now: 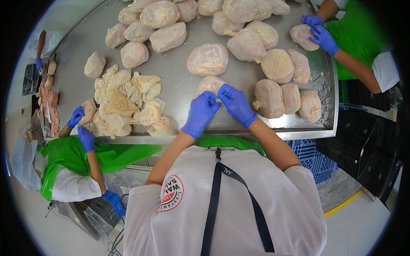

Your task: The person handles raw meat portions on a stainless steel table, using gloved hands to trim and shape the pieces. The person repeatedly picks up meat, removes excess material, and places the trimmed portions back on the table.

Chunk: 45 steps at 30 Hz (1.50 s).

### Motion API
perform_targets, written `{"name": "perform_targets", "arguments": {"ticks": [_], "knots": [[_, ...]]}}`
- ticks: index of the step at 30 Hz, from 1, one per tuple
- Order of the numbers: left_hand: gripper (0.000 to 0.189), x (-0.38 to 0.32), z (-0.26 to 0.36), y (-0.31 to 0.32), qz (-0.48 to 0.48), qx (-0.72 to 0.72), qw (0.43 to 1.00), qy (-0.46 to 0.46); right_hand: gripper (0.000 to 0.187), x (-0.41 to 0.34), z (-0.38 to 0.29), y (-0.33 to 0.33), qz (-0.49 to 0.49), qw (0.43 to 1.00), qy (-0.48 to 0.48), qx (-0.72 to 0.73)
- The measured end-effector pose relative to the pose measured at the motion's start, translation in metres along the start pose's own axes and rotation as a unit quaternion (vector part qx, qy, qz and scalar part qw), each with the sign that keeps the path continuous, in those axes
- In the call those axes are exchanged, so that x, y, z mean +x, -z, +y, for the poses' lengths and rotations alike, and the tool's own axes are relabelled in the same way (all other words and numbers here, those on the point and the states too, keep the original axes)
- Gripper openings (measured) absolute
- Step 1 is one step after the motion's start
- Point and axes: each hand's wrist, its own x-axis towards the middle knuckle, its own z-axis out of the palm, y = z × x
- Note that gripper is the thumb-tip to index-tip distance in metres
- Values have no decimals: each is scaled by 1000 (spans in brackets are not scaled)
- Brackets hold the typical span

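On the stainless steel table (179, 124), a pale wrapped meat piece (210, 84) lies right in front of me. My left hand (202, 112), in a blue glove, pinches its near end with thumb and fingertips. My right hand (236, 104), gloved the same way, pinches at that end too, close beside the left. The fingers partly hide what is between them. A larger wrapped meat piece (208, 60) sits just beyond. To the left is a heap of limp, cream-coloured casings (117, 108).
Wrapped pieces (269, 98) stand to the right, beside a pile of metal rings (322, 102) at the table corner. More pieces (160, 14) lie at the far side. Co-workers' gloved hands (86, 139) are at the left and hold a piece (304, 37) at the upper right.
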Motion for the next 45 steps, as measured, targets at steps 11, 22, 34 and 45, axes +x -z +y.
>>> {"name": "perform_targets", "arguments": {"ticks": [11,22,34,45], "knots": [[25,1,-5,-6,8,20,1000,-11,11,7,0,3,-53,975,149,-158],[23,2,-3,-8,6,31,998,-47,17,38,-6,25,-208,957,11,-204],[15,-3,-10,-3,39,42,996,-68,22,-13,-5,40,-11,992,-118,39],[18,-8,2,-5,46,91,994,-35,15,-29,0,22,58,890,-141,430]]}}
